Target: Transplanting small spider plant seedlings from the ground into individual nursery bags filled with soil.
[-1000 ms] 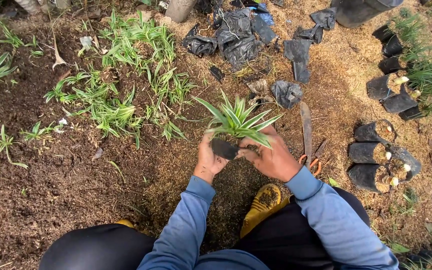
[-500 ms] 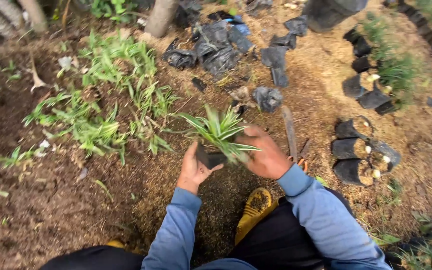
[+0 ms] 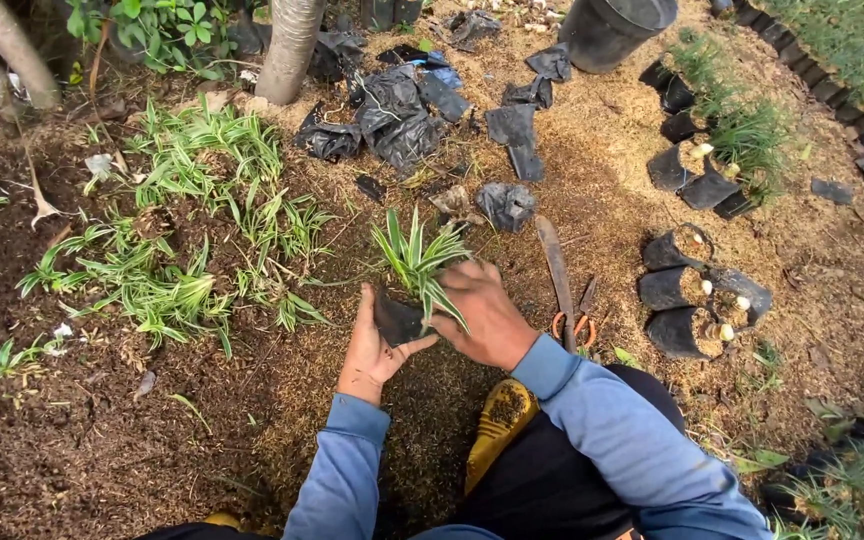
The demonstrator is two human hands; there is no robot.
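Observation:
A small striped green seedling (image 3: 417, 258) stands in a black plastic nursery bag (image 3: 397, 322), held low over the brown soil in front of me. My left hand (image 3: 372, 345) grips the left side of the bag from below. My right hand (image 3: 482, 312) closes over the bag's right side at the base of the leaves. Both arms wear blue sleeves.
Planted striped seedlings (image 3: 187, 235) fill the bed on the left. Emptied black bags (image 3: 412, 110) lie scattered beyond. A long blade (image 3: 555, 270) and orange-handled scissors (image 3: 577, 318) lie right of my hands. Bagged seedlings (image 3: 697, 295) sit further right, a black pot (image 3: 617, 30) at the top.
The view has tilted and the plant with both hands sits lower and closer to the soil. My grip on the bag stays the same.

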